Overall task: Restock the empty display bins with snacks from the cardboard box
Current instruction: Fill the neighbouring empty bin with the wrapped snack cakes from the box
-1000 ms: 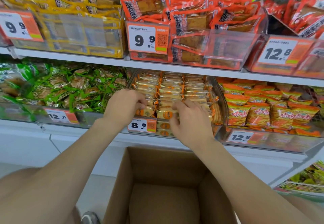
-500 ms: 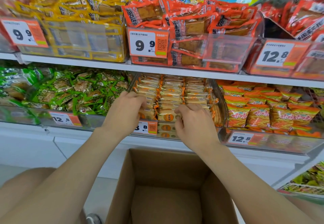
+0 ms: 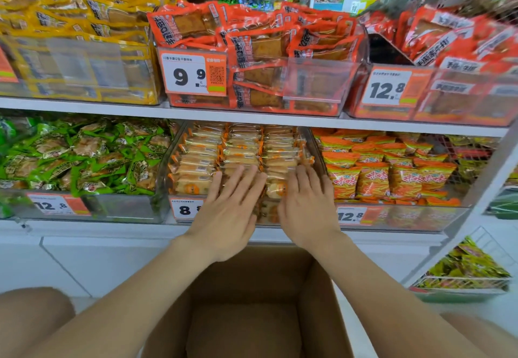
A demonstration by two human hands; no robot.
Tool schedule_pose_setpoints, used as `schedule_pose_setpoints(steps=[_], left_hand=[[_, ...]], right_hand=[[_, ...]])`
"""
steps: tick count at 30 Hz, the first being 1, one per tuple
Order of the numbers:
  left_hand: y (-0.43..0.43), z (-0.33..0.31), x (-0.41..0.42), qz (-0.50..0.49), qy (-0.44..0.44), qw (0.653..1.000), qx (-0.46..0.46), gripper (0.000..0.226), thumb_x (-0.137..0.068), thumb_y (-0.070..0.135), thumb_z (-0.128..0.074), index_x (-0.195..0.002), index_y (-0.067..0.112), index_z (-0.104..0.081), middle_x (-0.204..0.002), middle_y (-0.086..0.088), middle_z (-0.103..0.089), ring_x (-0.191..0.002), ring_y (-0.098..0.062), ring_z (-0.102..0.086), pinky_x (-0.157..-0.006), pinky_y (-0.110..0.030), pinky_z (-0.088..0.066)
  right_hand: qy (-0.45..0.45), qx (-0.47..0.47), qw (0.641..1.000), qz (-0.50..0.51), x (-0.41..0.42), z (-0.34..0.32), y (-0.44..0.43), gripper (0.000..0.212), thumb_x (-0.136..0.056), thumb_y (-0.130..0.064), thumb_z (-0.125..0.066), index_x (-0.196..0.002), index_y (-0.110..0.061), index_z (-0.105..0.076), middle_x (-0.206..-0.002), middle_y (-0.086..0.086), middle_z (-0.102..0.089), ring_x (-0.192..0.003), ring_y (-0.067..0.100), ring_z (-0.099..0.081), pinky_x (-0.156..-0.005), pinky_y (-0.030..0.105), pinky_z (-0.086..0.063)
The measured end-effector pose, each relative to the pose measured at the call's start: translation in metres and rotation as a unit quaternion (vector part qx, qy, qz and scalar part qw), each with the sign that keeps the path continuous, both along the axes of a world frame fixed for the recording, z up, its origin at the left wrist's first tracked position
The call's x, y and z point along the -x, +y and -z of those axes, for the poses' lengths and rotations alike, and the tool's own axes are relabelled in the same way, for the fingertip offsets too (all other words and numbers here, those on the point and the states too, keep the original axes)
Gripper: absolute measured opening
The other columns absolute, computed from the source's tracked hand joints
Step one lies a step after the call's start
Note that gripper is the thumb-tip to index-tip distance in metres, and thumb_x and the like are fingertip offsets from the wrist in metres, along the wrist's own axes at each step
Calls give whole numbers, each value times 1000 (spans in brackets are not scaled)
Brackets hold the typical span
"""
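A clear display bin (image 3: 318, 150) on the lower shelf holds three neat rows of small pale snack packets (image 3: 241, 147) with orange ends. My left hand (image 3: 227, 211) lies flat on the front packets, fingers spread. My right hand (image 3: 305, 206) rests flat beside it on the right row, fingers apart too. Neither hand holds anything. Below my arms stands the open cardboard box (image 3: 252, 301); its visible inside shows no snacks.
Left of the bin lie green packets (image 3: 81, 153), right of it orange-yellow bags (image 3: 389, 167). The upper shelf carries bins of yellow packs (image 3: 75, 35) and red-orange packs (image 3: 266, 46). A wire basket (image 3: 462, 276) of yellow-green bags sits low right. My knees flank the box.
Both hands were curled around packets at the bin's front. Now they lie flat and spread on top of the rows, and the view has moved closer to the shelf.
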State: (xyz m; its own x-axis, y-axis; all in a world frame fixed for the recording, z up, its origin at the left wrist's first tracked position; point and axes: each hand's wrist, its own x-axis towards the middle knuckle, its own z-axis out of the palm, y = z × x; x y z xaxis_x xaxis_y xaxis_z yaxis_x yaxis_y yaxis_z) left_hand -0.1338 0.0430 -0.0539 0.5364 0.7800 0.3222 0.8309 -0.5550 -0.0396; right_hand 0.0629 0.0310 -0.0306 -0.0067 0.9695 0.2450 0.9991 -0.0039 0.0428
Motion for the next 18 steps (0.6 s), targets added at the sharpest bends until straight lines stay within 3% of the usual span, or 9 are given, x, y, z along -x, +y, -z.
schedule_pose_setpoints(steps=[3, 7, 10, 12, 15, 18], left_hand=[[8, 4, -13, -36, 25, 999, -17, 73, -107, 42, -32, -169, 18, 0, -177, -7, 0, -162, -29, 7, -127, -63, 6], [6, 8, -18, -38, 30, 999, -11, 71, -106, 44, -24, -168, 18, -4, -176, -7, 6, -161, -31, 13, -127, -63, 10], [3, 2, -16, -25, -19, 999, 13, 75, -108, 40, -33, -168, 19, 8, -176, -4, 10, -161, -29, 17, -129, -57, 10], [-2, -5, -14, -19, -47, 999, 10, 81, -106, 35, -43, -168, 17, 5, -176, -5, 10, -161, -29, 15, -130, -55, 7], [-17, -16, -12, 4, -85, 996, -36, 71, -99, 25, -54, -163, 11, -29, -173, -11, -19, -162, -32, -9, -130, -57, -13], [-39, -16, -8, 33, -134, 989, -56, 38, -95, 26, -58, -132, 18, -58, -133, -1, -53, -128, -26, -50, -105, -47, -46]], right_hand=[[-25, 12, 999, -20, -5, 1, 7, 83, -91, -49, -11, -156, -3, -37, -159, 19, -42, -149, 37, -35, -116, 55, -29], [-48, 21, 997, -49, -14, -2, 9, 81, -95, -50, -14, -159, -3, -29, -162, 20, -37, -149, 37, -34, -118, 52, -30], [-20, -9, 999, -50, -15, -7, -1, 74, -99, -45, -39, -160, -4, -28, -165, 22, -30, -149, 38, -34, -117, 51, -35], [2, -50, 997, -51, -15, -10, -11, 70, -93, -37, -56, -154, -7, -38, -158, 19, -39, -140, 37, -41, -112, 49, -41], [38, -119, 990, -59, -19, -16, -26, 47, -88, -29, -58, -132, -14, -56, -131, 10, -52, -116, 30, -50, -96, 42, -46], [118, -117, 977, -130, -25, -22, -39, 17, -92, -28, -53, -102, -18, -62, -96, -1, -57, -86, 19, -53, -72, 34, -45]])
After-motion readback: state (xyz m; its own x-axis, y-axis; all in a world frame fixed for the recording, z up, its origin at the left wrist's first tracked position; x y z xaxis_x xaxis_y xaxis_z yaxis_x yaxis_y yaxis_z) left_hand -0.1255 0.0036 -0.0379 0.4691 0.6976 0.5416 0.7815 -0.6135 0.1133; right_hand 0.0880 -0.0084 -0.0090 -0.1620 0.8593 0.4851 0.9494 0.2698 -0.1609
